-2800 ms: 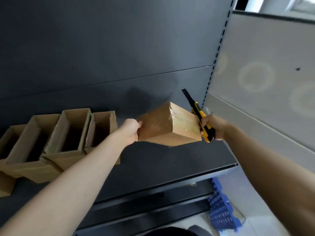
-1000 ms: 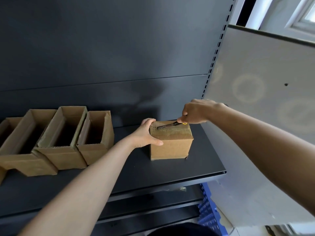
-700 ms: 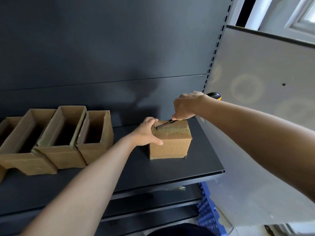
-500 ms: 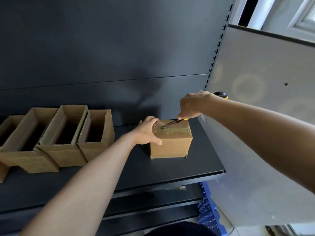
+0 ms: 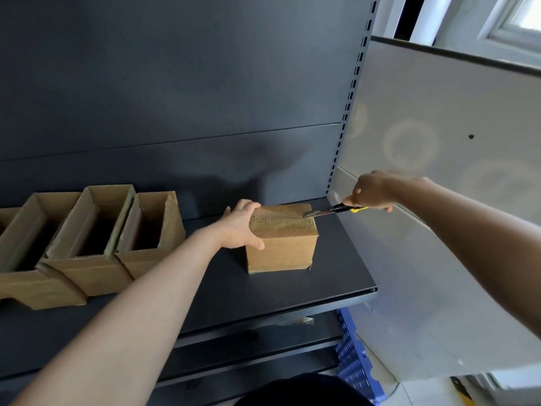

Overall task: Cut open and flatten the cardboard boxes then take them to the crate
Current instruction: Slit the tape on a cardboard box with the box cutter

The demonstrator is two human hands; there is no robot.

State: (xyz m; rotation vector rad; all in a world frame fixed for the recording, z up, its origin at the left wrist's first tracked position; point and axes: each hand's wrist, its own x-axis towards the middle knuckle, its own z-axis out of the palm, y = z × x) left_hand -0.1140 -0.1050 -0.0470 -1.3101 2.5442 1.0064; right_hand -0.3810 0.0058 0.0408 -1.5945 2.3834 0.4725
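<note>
Brown cardboard, taped shut: the closed box [image 5: 282,247] stands on the dark metal shelf [image 5: 263,297] near its right end. The left hand [image 5: 238,228] grips its upper left edge, fingers curled over the top, thumb on the front face. The right hand [image 5: 373,190] is wrapped around a yellow-and-black utility knife [image 5: 330,212], its blade lying on the taped top at the right edge. Open-topped boxes [image 5: 149,230] stand in a row further left. A blue crate [image 5: 354,364] shows below the shelf.
</note>
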